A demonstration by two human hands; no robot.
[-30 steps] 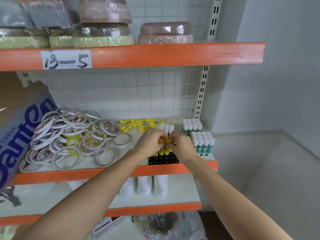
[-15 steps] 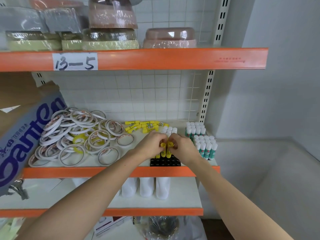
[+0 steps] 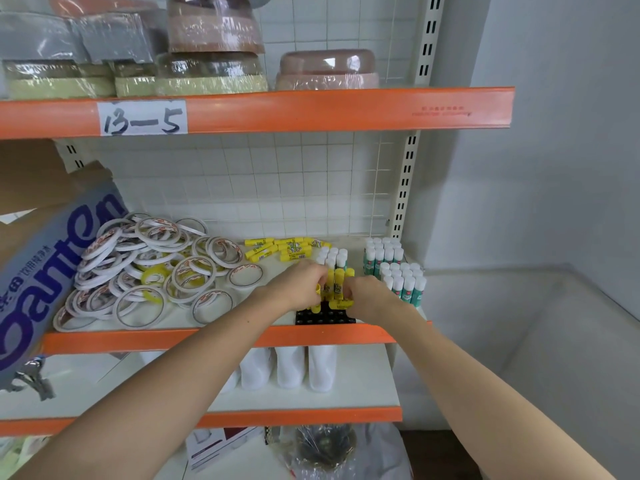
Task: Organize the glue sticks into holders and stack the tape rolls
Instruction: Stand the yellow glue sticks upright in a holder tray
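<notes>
A black holder (image 3: 325, 317) sits at the front edge of the middle shelf with several yellow glue sticks (image 3: 334, 284) upright in it. My left hand (image 3: 298, 285) and my right hand (image 3: 369, 296) meet over it, each with fingers curled round yellow glue sticks; one stick lies sideways under my right fingers. More loose yellow glue sticks (image 3: 284, 247) lie behind. A loose pile of white tape rolls (image 3: 149, 268) covers the shelf's left half. Green-and-white glue sticks (image 3: 398, 271) stand at the right.
A tilted cardboard box with blue print (image 3: 52, 265) leans at the left. White-capped sticks (image 3: 332, 256) stand behind the holder. White bottles (image 3: 289, 367) sit on the shelf below. Wrapped tape packs (image 3: 214, 46) fill the top shelf. A grey wall lies right.
The view has risen slightly. Both hands stay over the black holder, working the yellow glue sticks; a stick now lies sideways under my right fingers.
</notes>
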